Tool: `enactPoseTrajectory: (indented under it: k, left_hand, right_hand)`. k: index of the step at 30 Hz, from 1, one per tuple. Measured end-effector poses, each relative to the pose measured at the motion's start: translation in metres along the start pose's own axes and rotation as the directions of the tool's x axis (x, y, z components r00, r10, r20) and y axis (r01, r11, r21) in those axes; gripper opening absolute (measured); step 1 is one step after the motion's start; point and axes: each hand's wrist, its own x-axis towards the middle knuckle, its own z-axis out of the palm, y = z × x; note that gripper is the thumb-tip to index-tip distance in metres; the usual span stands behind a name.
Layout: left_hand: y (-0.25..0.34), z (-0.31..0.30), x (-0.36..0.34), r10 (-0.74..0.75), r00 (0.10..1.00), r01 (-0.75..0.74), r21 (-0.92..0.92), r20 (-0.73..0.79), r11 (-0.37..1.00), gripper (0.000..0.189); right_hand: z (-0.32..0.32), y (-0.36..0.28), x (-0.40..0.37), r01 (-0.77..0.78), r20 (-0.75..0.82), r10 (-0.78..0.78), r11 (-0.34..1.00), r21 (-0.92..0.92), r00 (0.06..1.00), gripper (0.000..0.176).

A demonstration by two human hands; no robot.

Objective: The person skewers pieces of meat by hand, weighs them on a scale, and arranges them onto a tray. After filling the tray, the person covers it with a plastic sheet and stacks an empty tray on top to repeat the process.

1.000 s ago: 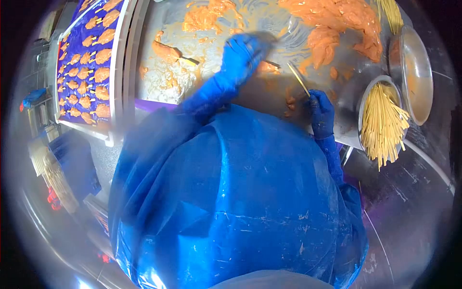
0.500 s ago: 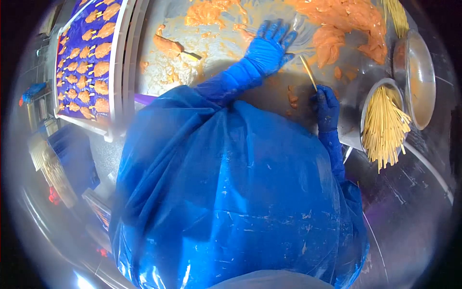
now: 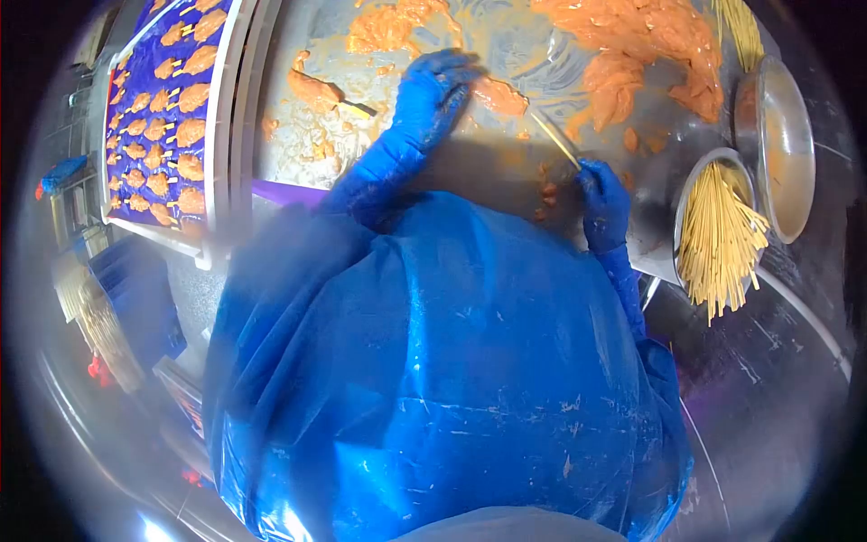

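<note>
My left hand (image 3: 435, 95), in a blue glove, is over the metal worktop (image 3: 479, 172), fingers bent around the left end of a strip of marinated meat (image 3: 498, 96). My right hand (image 3: 603, 203), gloved too, pinches the lower end of a thin wooden stick (image 3: 555, 140). The stick's upper tip points up and left, close to the strip's right end. Left of my left hand lies a meat piece (image 3: 313, 90) with a stick in it. A big heap of orange meat (image 3: 632, 54) spreads at the top right.
At the left, a white-edged tray (image 3: 219, 117) with purple lining holds rows of skewered meat. On the right a metal container (image 3: 684, 208) is full of wooden sticks, with a round bowl (image 3: 799, 154) beside it. More sticks (image 3: 742, 34) lie at the top right.
My left hand has moved left and its spread fingers have closed in around the meat strip. My right hand has shifted slightly left and up with the stick, now tilted further left.
</note>
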Motion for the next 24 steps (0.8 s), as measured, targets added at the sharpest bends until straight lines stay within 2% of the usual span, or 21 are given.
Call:
enactPoseTrajectory:
  k: [1, 2, 5, 6, 8, 11, 16, 19, 24]
  left_hand:
    - [0.011, 0.001, -0.003, -0.155, 0.982, 0.152, -0.032, -0.107, 0.988, 0.025]
    - [0.022, -0.001, 0.001, -0.108, 0.992, 0.109, 0.012, -0.065, 0.994, 0.025]
    - [0.029, 0.021, 0.001, -0.045, 0.999, 0.045, -0.027, -0.002, 0.999, 0.025]
    - [0.027, 0.025, 0.003, 0.004, 1.000, -0.005, -0.117, -0.007, 0.993, 0.026]
    - [0.026, 0.028, 0.004, -0.006, 1.000, 0.004, -0.119, -0.012, 0.993, 0.026]
    - [0.027, 0.027, 0.005, -0.019, 1.000, 0.018, -0.104, -0.008, 0.994, 0.026]
    - [0.027, 0.028, 0.006, -0.020, 1.000, 0.020, -0.081, -0.007, 0.997, 0.021]
    - [0.026, 0.029, 0.005, -0.016, 1.000, 0.015, -0.084, -0.007, 0.996, 0.021]
    - [0.026, 0.030, 0.005, -0.021, 1.000, 0.019, -0.097, -0.021, 0.995, 0.023]
  right_hand:
    - [-0.002, -0.003, 0.000, 0.010, -0.062, -0.014, 0.998, -0.063, 0.998, 0.016]
    - [-0.004, -0.006, 0.001, 0.003, -0.057, -0.007, 0.998, -0.070, 0.998, 0.016]
    - [-0.004, -0.008, 0.015, -0.002, -0.116, -0.015, 0.990, -0.141, 0.993, 0.013]
    - [-0.003, -0.005, 0.018, 0.006, -0.131, -0.030, 0.984, -0.177, 0.991, 0.013]
    - [-0.002, 0.003, 0.023, 0.005, -0.147, -0.037, 0.976, -0.217, 0.988, 0.012]
    - [0.003, 0.008, 0.031, 0.039, -0.159, -0.063, 0.988, -0.152, 0.985, 0.011]
    - [0.005, -0.005, 0.037, -0.118, -0.085, 0.111, 0.989, -0.084, 0.990, 0.012]
    - [0.006, -0.010, 0.038, -0.097, -0.080, 0.097, 0.995, -0.004, 0.992, 0.012]
    - [0.003, -0.005, 0.037, -0.100, -0.091, 0.097, 0.995, -0.027, 0.991, 0.011]
